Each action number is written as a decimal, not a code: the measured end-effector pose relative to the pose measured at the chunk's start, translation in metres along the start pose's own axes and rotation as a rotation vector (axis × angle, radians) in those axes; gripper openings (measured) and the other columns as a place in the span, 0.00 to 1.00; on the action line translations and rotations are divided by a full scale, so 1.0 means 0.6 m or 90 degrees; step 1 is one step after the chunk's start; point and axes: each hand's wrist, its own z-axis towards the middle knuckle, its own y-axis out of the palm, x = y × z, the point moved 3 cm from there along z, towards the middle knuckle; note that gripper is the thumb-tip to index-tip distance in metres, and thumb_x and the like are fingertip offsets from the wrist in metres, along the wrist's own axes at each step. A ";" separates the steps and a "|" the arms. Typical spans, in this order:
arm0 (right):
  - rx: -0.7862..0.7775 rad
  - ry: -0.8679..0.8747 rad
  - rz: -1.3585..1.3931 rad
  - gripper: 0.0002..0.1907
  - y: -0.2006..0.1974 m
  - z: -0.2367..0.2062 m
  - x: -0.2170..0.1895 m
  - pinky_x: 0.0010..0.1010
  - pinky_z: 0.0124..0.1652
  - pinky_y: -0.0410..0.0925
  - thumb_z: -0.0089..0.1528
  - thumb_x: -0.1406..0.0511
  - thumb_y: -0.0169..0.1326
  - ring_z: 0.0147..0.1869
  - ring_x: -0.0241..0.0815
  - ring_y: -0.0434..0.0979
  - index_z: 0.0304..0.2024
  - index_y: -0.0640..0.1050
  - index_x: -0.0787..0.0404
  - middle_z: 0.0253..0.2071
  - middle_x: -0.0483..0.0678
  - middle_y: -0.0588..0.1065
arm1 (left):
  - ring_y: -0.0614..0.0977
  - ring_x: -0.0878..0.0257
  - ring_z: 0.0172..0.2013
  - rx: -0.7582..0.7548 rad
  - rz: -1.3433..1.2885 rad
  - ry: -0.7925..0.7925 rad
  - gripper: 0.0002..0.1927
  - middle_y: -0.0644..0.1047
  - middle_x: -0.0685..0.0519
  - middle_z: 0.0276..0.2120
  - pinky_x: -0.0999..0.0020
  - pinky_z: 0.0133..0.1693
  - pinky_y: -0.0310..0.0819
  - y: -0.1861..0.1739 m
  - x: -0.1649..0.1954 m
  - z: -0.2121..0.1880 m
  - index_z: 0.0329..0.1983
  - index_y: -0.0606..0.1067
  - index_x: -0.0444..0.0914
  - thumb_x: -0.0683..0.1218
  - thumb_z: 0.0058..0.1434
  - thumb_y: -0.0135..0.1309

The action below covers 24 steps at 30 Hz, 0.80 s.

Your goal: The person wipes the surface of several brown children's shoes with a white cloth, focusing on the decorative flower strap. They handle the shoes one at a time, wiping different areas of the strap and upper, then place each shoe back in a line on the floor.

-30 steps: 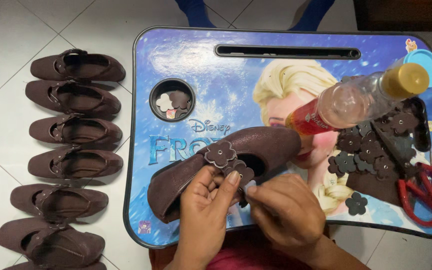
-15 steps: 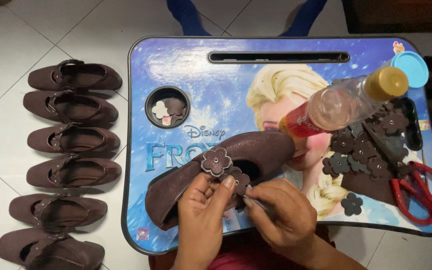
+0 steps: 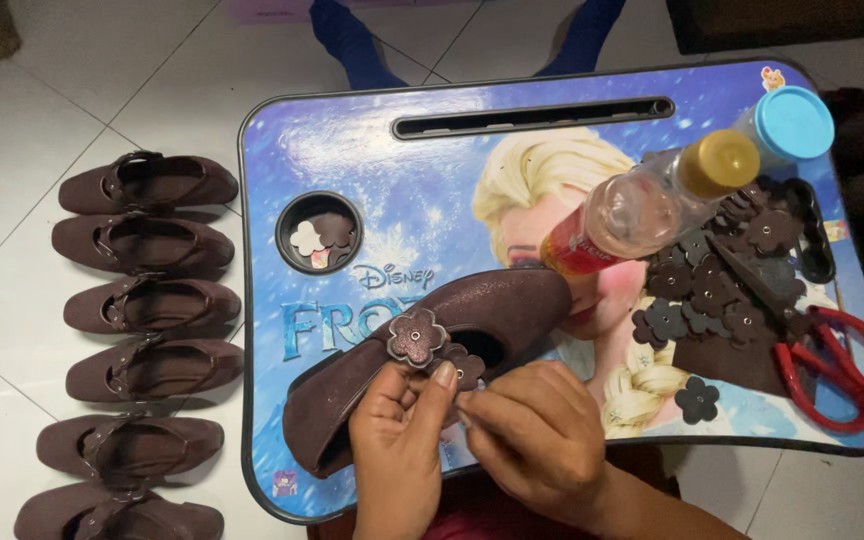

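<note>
I see a brown shoe (image 3: 422, 375) lying slantwise on the blue lap tray (image 3: 352, 150), toe toward upper right, heel toward the tray's near-left corner, right in front of both hands. The left hand (image 3: 397, 440) is below the shoe's middle, fingers curled, thumb and forefinger pinching at the strap w/ a brown flower piece (image 3: 416, 337) sitting just above the fingertips. The right hand (image 3: 537, 435) is just beside it, touching the left one, fingers bent and closed on a second small flower (image 3: 467, 368) at the shoe's opening; I cannot tell how firm the hold is. Approx. at the tray's right side lie a clear bottle (image 3: 642, 210) w/ yellow cap, a pile of cut flowers (image 3: 712, 290) and red scissors (image 3: 837, 365), well apart from the hands. A round cup hole (image 3: 319, 232) holds some more pieces. On the floor, left of the tray, a row of brown shoes (image 3: 142, 330).
</note>
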 end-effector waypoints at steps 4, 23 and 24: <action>-0.003 -0.043 0.006 0.14 0.004 0.000 0.004 0.36 0.37 0.68 0.53 0.72 0.68 0.36 0.46 0.78 0.41 0.80 0.64 0.35 0.47 0.75 | 0.74 0.73 0.27 -0.002 0.017 0.008 0.09 0.77 0.55 0.28 0.77 0.30 0.67 -0.006 0.003 0.000 0.46 0.78 0.31 0.41 0.66 0.57; -0.013 0.148 0.117 0.10 0.001 -0.012 0.031 0.33 0.37 0.70 0.56 0.71 0.64 0.36 0.44 0.79 0.40 0.79 0.62 0.35 0.48 0.78 | 0.81 0.70 0.29 0.042 0.044 -0.038 0.16 0.82 0.52 0.34 0.74 0.29 0.73 -0.019 0.003 0.007 0.53 0.77 0.33 0.42 0.63 0.54; -0.008 0.168 0.130 0.09 0.003 -0.013 0.031 0.32 0.36 0.70 0.57 0.70 0.64 0.36 0.43 0.79 0.39 0.80 0.62 0.34 0.48 0.79 | 0.80 0.70 0.29 0.041 0.052 -0.036 0.16 0.82 0.52 0.34 0.75 0.29 0.72 -0.019 0.002 0.007 0.53 0.76 0.32 0.42 0.64 0.54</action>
